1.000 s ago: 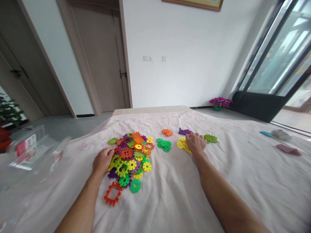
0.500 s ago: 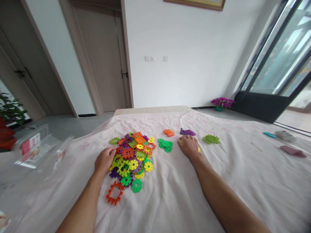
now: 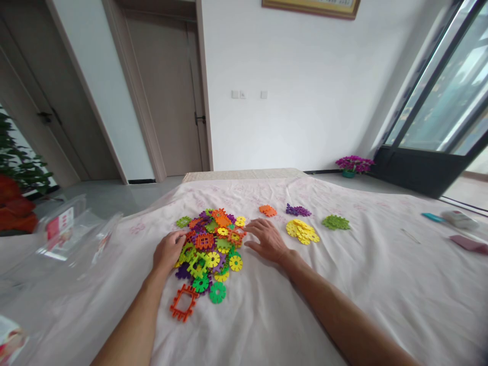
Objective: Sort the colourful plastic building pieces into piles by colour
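A mixed heap of plastic interlocking pieces [image 3: 205, 241], flower discs and notched squares in orange, yellow, green and purple, lies on the cloth. My left hand [image 3: 169, 250] rests against the heap's left edge, its fingers loosely bent and holding nothing that I can see. Fingers apart, my right hand [image 3: 268, 240] reaches toward the right edge of the heap with nothing visible in it. Beyond and to its right lie sorted groups: yellow discs [image 3: 303, 232], orange pieces [image 3: 267, 210], purple pieces [image 3: 298, 210] and light green pieces [image 3: 336, 222]. My right hand covers the green disc group.
A pale cloth [image 3: 263, 315] with soft folds covers the surface. Clear plastic packaging [image 3: 72, 239] lies at the left. On the far right are a blue object [image 3: 432, 217], a whitish object [image 3: 459, 219] and a folded pink item [image 3: 468, 243]. An orange square frame [image 3: 184, 303] sits nearest me.
My right hand has moved left from the yellow discs to the heap's right side, uncovering the yellow group and covering the green one. My left hand stays at the heap.
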Tool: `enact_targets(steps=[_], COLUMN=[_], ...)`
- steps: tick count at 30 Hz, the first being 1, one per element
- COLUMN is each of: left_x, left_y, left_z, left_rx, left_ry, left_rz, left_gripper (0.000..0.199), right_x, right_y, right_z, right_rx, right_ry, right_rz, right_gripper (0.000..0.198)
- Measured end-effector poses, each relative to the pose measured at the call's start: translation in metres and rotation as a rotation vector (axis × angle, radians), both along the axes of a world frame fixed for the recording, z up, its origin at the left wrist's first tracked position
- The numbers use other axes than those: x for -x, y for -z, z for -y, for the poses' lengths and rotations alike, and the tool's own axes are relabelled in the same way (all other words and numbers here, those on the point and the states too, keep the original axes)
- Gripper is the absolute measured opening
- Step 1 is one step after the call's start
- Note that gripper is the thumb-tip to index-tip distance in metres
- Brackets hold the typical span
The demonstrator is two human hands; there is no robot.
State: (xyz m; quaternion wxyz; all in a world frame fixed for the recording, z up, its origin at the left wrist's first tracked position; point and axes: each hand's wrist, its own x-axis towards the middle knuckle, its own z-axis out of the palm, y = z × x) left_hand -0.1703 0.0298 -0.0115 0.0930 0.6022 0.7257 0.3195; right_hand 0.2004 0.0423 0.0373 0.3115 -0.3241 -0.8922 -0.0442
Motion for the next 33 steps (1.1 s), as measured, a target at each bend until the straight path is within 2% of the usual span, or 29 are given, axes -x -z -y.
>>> enact_targets(steps=[2,6,9,11,14,17,20,24,26,30,33], left_x=[0.0,0.0,-0.001,-0.001,-0.002,-0.002,-0.001,-0.001,-0.001,0.0,0.0], left_y=[0.0,0.0,-0.001,-0.002,-0.003,-0.004,-0.003,-0.002,-0.002,-0.001,0.0], left_z=[0.0,0.0,0.001,0.001,0.002,0.002,0.001,0.001,0.001,0.0,0.0], left_rx=[0.0,0.0,-0.002,-0.006,0.002,0.012,0.006,-0.001,0.003,-0.002,-0.002], left_ry=[-0.001,0.004,0.002,0.0,-0.005,-0.004,0.002,0.007,0.008,0.002,-0.004], left_rz=[-0.002,-0.002,-0.008,-0.007,0.004,0.011,0.012,0.003,0.001,-0.005,-0.004], left_gripper=[0.034,0.034,0.035,0.034,0.034,0.034,0.033,0.033,0.033,0.033,0.034], right_x=[0.012,0.021,0.02,0.017,0.008,-0.006,-0.023,-0.041,-0.046,-0.05,-0.05], right_y=[0.002,0.005,0.006,0.006,0.007,0.01,0.013,0.017,0.02,0.027,0.03], right_z=[0.004,0.004,0.003,0.002,-0.005,-0.018,-0.033,-0.054,-0.062,-0.068,-0.066], right_rx=[0.011,0.026,0.054,0.079,0.14,0.248,0.404,0.671,0.762,0.789,0.66], right_ry=[-0.045,-0.079,-0.069,-0.006,0.193,0.405,0.531,0.52,0.494,0.507,0.55], right_rz=[0.027,0.036,-0.008,-0.081,-0.264,-0.453,-0.661,-1.014,-1.123,-1.112,-0.938], right_gripper=[0.042,0.026,0.022,0.024,0.028,0.033,0.038,0.036,0.033,0.036,0.04])
